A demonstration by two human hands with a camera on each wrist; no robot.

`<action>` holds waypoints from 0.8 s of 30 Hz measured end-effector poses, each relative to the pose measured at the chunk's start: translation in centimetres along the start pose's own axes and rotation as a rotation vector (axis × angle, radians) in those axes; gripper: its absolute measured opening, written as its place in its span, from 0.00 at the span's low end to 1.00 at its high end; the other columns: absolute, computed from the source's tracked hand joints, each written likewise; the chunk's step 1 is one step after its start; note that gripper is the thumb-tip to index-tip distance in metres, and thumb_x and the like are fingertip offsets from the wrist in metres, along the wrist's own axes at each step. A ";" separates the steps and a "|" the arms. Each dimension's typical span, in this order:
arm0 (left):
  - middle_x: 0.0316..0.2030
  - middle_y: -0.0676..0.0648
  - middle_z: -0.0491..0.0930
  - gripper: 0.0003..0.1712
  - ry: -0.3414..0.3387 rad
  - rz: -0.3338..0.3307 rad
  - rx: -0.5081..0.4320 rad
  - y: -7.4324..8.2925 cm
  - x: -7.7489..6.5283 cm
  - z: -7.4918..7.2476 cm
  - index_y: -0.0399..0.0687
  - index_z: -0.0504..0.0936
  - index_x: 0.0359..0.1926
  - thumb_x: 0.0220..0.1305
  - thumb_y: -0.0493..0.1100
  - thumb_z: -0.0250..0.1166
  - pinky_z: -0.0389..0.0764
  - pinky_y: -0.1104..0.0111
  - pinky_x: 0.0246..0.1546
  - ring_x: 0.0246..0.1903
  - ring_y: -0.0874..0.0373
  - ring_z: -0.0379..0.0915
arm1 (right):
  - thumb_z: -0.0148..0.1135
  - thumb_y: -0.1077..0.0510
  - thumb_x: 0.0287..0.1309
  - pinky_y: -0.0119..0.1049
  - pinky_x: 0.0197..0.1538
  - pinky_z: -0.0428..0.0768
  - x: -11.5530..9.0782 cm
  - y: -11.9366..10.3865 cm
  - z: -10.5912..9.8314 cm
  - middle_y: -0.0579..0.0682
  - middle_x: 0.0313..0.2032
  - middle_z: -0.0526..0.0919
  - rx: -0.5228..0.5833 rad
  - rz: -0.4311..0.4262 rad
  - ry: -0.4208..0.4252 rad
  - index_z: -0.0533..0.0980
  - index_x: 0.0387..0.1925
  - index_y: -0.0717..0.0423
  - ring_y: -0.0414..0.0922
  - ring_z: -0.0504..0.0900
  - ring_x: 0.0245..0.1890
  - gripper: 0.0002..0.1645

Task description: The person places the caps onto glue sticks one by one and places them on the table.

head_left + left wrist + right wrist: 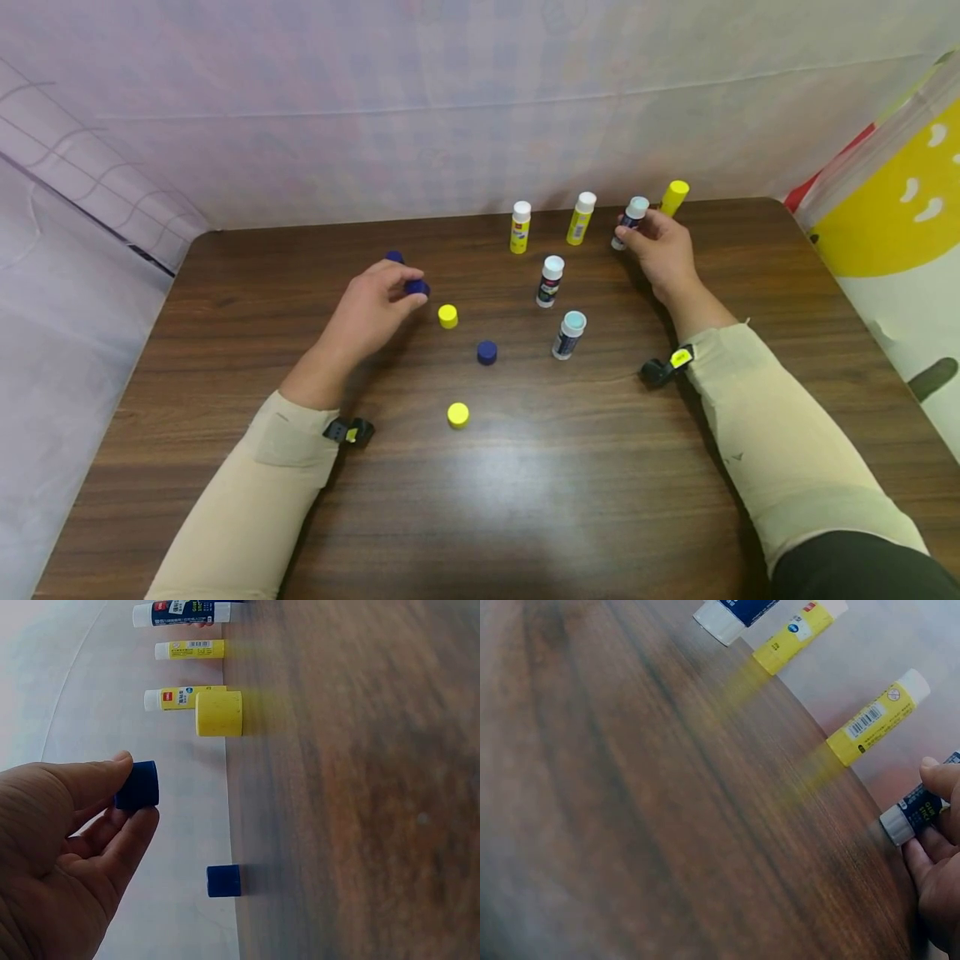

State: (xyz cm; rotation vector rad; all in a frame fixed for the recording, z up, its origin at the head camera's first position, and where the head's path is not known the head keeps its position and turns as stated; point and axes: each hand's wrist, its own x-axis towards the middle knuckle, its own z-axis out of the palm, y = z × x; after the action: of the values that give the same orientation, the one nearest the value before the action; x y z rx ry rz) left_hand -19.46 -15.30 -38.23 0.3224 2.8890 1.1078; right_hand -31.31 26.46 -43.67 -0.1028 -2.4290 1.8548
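Observation:
My left hand (367,312) pinches a dark blue cap (139,785) between thumb and fingers, raised above the tabletop in the left wrist view. Beyond that hand stands another blue cap (394,257), and to its right a yellow cap (447,317). At the back right, my right hand (665,254) grips a dark blue glue stick (922,810) with thumb and fingers. This stick is upright and uncapped, its pale top (638,204) showing. Just behind the right hand is a yellow glue stick with a yellow top (676,193), its lower part hidden.
Two uncapped yellow glue sticks, one nearer the middle (520,229) and one farther right (580,221), stand along the back. Two uncapped blue glue sticks (549,283) stand before them. A blue cap (487,352) and a yellow cap (457,415) lie mid-table. A curtain (337,167) hangs behind.

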 end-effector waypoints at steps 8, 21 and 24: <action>0.56 0.42 0.79 0.22 0.002 0.032 -0.025 0.1 -0.1 0.0 0.39 0.80 0.63 0.73 0.42 0.67 0.83 0.57 0.62 0.57 0.47 0.81 | 0.69 0.57 0.68 0.18 0.54 0.78 -0.3 0.0 0.1 0.39 0.51 0.86 0.048 -0.028 0.017 0.75 0.66 0.64 0.34 0.79 0.53 0.29; 0.52 0.43 0.79 0.20 0.032 0.068 -0.037 0.2 -0.1 0.1 0.40 0.81 0.59 0.70 0.41 0.69 0.85 0.58 0.60 0.54 0.48 0.83 | 0.69 0.58 0.67 0.18 0.50 0.80 -1.2 -0.7 0.3 0.36 0.47 0.85 0.088 -0.037 0.006 0.74 0.66 0.66 0.34 0.80 0.50 0.30; 0.53 0.43 0.79 0.21 0.036 0.073 -0.035 0.2 -0.1 0.1 0.39 0.81 0.61 0.71 0.41 0.69 0.85 0.58 0.60 0.54 0.48 0.83 | 0.70 0.57 0.67 0.18 0.51 0.80 -1.3 -0.8 0.3 0.34 0.46 0.85 0.068 -0.041 0.006 0.75 0.65 0.65 0.34 0.80 0.50 0.29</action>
State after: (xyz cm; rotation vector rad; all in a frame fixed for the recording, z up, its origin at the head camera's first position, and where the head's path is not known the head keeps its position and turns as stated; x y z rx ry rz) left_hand -19.27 -15.12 -38.20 0.4133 2.9067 1.1858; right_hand -30.04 25.84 -43.02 -0.0537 -2.3429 1.9139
